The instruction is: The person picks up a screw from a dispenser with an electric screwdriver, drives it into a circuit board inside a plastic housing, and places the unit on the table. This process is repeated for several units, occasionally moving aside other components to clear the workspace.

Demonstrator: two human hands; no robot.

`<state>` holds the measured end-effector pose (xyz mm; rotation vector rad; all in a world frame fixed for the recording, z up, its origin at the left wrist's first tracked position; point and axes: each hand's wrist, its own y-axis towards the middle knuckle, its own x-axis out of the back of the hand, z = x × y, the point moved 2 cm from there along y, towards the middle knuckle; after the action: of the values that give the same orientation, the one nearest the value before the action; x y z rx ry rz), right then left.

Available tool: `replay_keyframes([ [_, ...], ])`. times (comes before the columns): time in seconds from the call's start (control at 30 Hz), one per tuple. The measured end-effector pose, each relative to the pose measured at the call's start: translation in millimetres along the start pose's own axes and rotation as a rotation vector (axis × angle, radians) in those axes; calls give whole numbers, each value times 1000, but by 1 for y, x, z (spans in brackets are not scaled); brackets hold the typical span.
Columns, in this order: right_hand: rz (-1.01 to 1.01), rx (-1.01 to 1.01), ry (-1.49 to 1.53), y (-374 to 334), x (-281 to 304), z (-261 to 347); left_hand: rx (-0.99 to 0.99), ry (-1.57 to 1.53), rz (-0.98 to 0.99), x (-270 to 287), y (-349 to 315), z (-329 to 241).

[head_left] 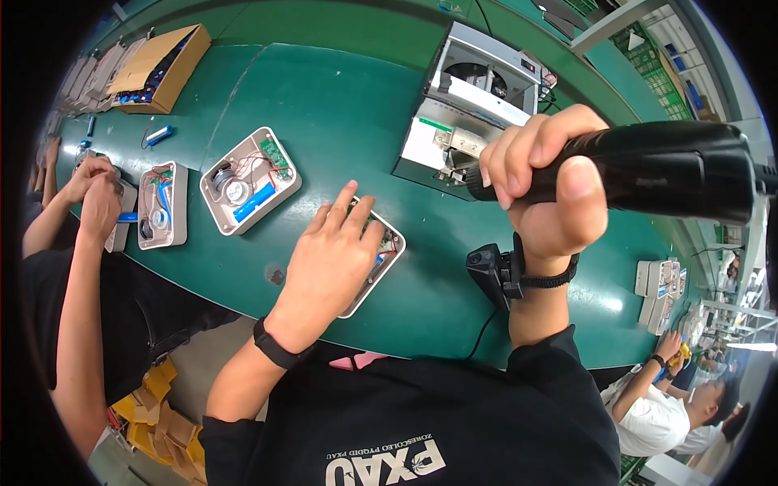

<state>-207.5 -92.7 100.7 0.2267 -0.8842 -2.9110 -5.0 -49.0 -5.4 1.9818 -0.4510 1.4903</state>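
Above the worktop (442,263), the right hand (559,215) had its grip wrapped round a black power tool (673,170). The left hand (334,257), fingers loosely spread, lay over a pale open casing (386,269) on the worktop. Should that loose hold slip, the casing could skid; pressing fingers might snag its red wires (392,240).

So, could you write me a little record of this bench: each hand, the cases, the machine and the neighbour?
Left hand: spread over an open pale case
Right hand: closed around a black cylindrical tool
Next case to the left: open, with a blue cylinder and green board inside
Machine: boxy, on the green table
Neighbour at left: both hands over another case
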Motion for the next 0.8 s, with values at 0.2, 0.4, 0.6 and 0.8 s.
replay_keyframes([
  [0.2,-26,455,17,20,25,28,66,-90,-12,-3,4,0],
  [0.4,-180,563,-427,36,48,5,103,-165,-49,-6,7,6],
  [0.6,25,171,86,14,28,17,221,-160,-11,14,7,-15],
  [0.8,-33,86,-265,7,14,-23,308,-220,108,11,-6,-20],
])
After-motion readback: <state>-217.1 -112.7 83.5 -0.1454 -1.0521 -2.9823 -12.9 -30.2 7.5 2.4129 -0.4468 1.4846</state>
